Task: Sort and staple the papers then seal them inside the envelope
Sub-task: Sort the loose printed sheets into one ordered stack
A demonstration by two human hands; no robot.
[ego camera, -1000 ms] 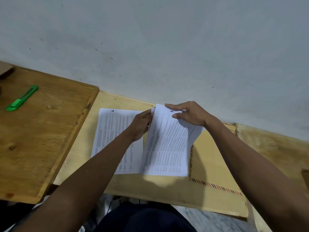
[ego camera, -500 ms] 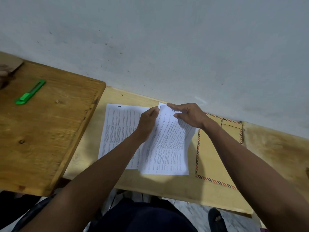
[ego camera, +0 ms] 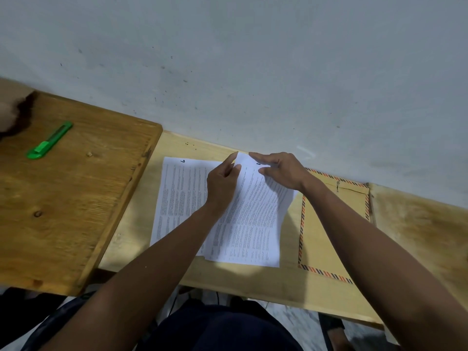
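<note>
Two paper stacks (ego camera: 182, 196), one envelope (ego camera: 329, 224); left hand (ego camera: 221, 184) and right hand (ego camera: 282, 171) still pinch the raised sheet (ego camera: 255, 214), now lifted higher.

1. The printed text on the papers (ego camera: 253, 219) is too small to read.
2. The left hand (ego camera: 221, 184) and forearm hide part of the sheets.
3. A blurred shape (ego camera: 15, 114) is cut off at the far-left edge.
</note>
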